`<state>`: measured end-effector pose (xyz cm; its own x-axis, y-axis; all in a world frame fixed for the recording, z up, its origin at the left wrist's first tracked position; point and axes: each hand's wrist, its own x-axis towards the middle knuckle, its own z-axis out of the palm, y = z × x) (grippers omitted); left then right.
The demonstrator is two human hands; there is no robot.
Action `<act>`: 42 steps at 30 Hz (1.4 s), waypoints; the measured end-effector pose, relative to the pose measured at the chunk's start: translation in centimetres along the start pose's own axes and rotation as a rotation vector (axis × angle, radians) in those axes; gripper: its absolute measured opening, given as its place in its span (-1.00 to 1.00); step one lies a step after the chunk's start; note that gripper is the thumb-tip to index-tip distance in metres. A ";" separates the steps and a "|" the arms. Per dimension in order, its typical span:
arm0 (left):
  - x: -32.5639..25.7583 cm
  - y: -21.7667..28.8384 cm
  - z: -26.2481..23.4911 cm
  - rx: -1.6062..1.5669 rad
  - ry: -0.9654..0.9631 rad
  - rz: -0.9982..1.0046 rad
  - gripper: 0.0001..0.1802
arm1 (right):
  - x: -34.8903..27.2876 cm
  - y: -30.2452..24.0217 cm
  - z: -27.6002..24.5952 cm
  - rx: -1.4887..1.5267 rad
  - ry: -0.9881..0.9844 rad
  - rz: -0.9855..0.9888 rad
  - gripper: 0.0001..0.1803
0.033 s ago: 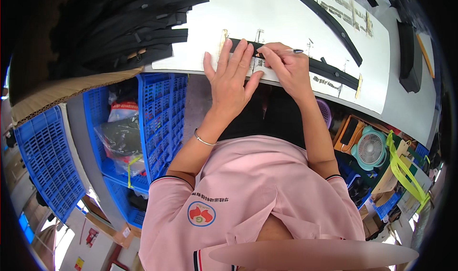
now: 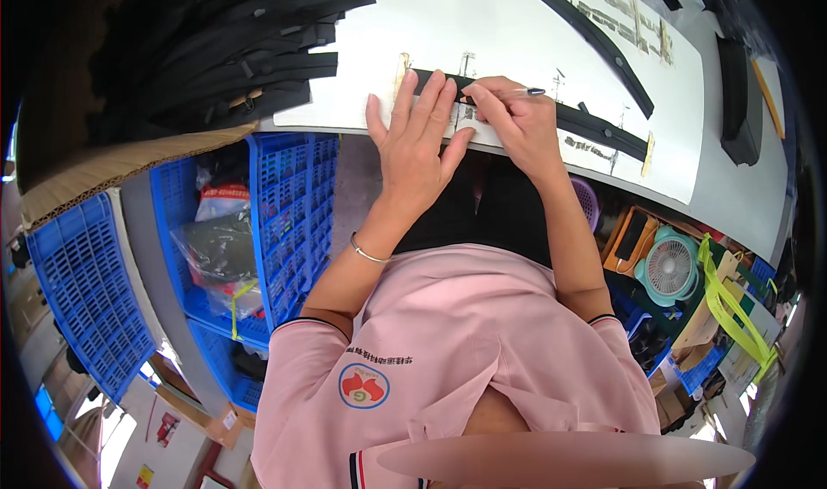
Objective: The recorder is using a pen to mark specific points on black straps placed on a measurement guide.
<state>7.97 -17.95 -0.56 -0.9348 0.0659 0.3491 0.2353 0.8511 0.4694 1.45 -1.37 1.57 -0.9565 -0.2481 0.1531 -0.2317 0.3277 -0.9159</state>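
A black fabric strip (image 2: pixel 586 127) lies lengthwise on the marked white board (image 2: pixel 362 84) along the table's near edge. My left hand (image 2: pixel 417 144) rests flat with fingers spread, its fingertips on the strip's left part. To its right, my right hand (image 2: pixel 517 123) pinches a pen (image 2: pixel 530 92), its tip end down at the strip near my left fingers. The pen's tip is too small to make out. Tape (image 2: pixel 402 71) is stuck on the board at the strip's left end, with another piece of tape (image 2: pixel 648 155) at its right end.
A heap of black strips (image 2: pixel 215 49) covers the left side. Farther back lies another black strip (image 2: pixel 594 41). A black block-like object (image 2: pixel 739 101) and a yellow pencil-like stick (image 2: pixel 768 99) sit at right. Below are blue crates (image 2: pixel 293 213) and a small turquoise fan (image 2: pixel 670 267).
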 end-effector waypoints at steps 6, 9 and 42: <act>0.2 0.0 0.2 0.019 0.003 0.018 -0.32 | 0.0 0.3 0.0 -0.081 -0.023 -0.076 -0.80; 0.2 0.1 0.3 0.013 -0.002 0.016 -0.33 | 0.1 0.5 -0.2 -0.126 -0.021 -0.129 -0.81; 3.9 6.5 3.5 -0.323 0.069 0.152 -0.66 | -2.9 2.5 -6.4 -0.249 0.397 -0.049 -0.82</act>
<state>4.87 -10.35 1.00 -0.8652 0.1346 0.4830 0.4523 0.6251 0.6361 2.49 6.01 1.18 -0.9260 0.0833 0.3682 -0.2671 0.5448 -0.7949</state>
